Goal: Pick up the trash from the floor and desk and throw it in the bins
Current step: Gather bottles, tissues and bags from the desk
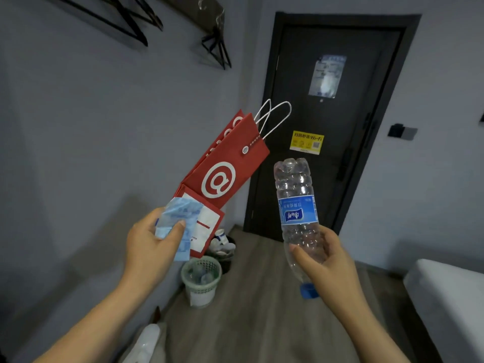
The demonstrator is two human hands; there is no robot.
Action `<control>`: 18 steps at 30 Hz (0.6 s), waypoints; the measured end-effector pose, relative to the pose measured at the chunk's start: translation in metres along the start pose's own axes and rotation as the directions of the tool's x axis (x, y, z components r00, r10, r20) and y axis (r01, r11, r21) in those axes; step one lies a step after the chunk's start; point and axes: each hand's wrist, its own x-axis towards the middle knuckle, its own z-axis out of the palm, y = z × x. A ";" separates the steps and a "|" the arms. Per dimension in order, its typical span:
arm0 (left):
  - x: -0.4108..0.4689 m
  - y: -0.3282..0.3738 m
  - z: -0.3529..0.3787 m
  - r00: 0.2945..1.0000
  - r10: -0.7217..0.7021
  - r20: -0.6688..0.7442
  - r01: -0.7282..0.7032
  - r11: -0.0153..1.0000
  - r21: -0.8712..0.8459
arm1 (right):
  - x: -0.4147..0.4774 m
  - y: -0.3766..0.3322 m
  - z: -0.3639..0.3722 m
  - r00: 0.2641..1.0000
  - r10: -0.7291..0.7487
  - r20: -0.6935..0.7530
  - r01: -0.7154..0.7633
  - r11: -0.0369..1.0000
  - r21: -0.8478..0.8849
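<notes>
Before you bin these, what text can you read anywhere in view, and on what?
"Wi-Fi": yellow sticker on the door; the characters before it are blurred.
"@": white logo on the red bag.
Too blurred: label on the bottle (Chinese, upside down), door notice, blue packet, white slip on the bag.

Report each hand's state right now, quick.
Left hand: closed, gripping the red paper bag and blue wrapper together.
Right hand: closed around the water bottle, held cap down.
</notes>
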 end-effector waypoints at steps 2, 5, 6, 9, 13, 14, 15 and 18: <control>0.025 -0.028 0.014 0.999 -0.031 0.006 0.031 0.999 0.015 | 0.027 0.018 0.014 0.999 0.031 0.018 -0.030 0.999 -0.025; 0.063 -0.064 0.038 0.998 -0.056 0.017 0.055 0.997 0.055 | 0.070 0.044 0.031 0.995 0.082 0.051 -0.080 0.996 -0.040; 0.077 -0.075 0.047 0.998 -0.056 0.019 0.055 0.996 0.068 | 0.087 0.054 0.035 0.994 0.094 0.061 -0.092 0.995 -0.039; 0.116 -0.104 0.077 0.998 -0.057 0.009 0.056 0.993 0.104 | 0.142 0.086 0.048 0.990 0.112 0.080 -0.108 0.992 -0.059; 0.163 -0.142 0.124 0.997 -0.080 -0.018 0.082 0.977 0.195 | 0.222 0.133 0.064 0.984 0.146 0.102 -0.140 0.988 -0.064; 0.174 -0.151 0.135 0.995 -0.099 -0.024 0.102 0.974 0.203 | 0.242 0.145 0.068 0.980 0.160 0.119 -0.154 0.986 -0.064; 0.185 -0.160 0.146 0.993 -0.111 -0.028 0.115 0.970 0.213 | 0.261 0.156 0.072 0.976 0.169 0.138 -0.161 0.985 -0.068; 0.212 -0.190 0.173 0.987 -0.156 -0.043 0.162 0.955 0.247 | 0.313 0.190 0.088 0.959 0.199 0.201 -0.178 0.977 -0.120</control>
